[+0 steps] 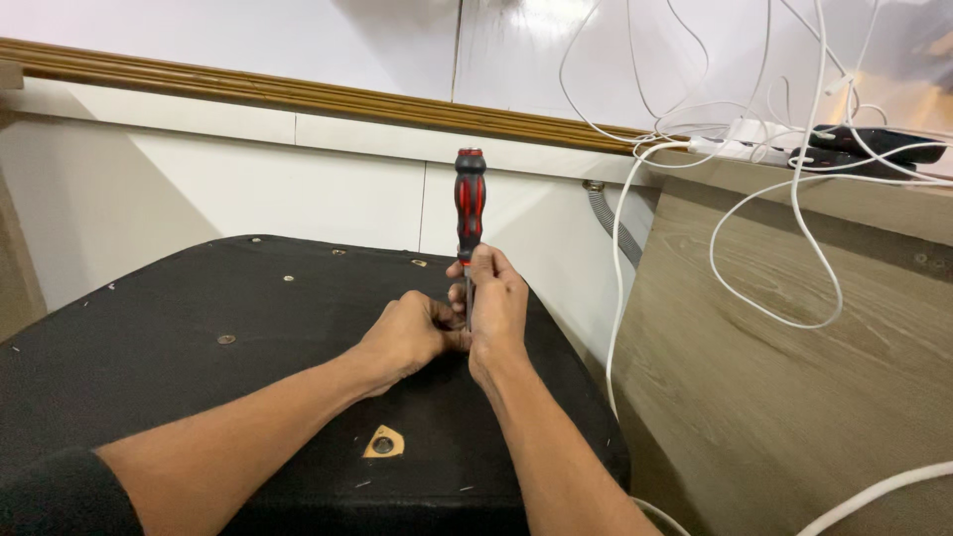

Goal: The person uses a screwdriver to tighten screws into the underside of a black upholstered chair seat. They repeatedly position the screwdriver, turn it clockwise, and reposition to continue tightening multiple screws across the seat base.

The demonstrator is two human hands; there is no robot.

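A red and black screwdriver [470,203] stands upright over a black fabric-covered panel [199,328]. My right hand [496,308] grips its shaft just below the handle. My left hand [409,333] is curled beside the lower shaft, fingers pinched near the tip. The tip and whatever it meets are hidden by both hands. Small metal fasteners [226,338] dot the panel, and a cut-out with a threaded insert [384,443] lies near its front edge.
A wooden cabinet side [794,397] stands to the right. White cables [794,228] hang over it from a power strip [754,139] and dark devices on top. A grey corrugated hose [615,223] runs behind. White wall panels with a wooden trim [298,94] lie beyond.
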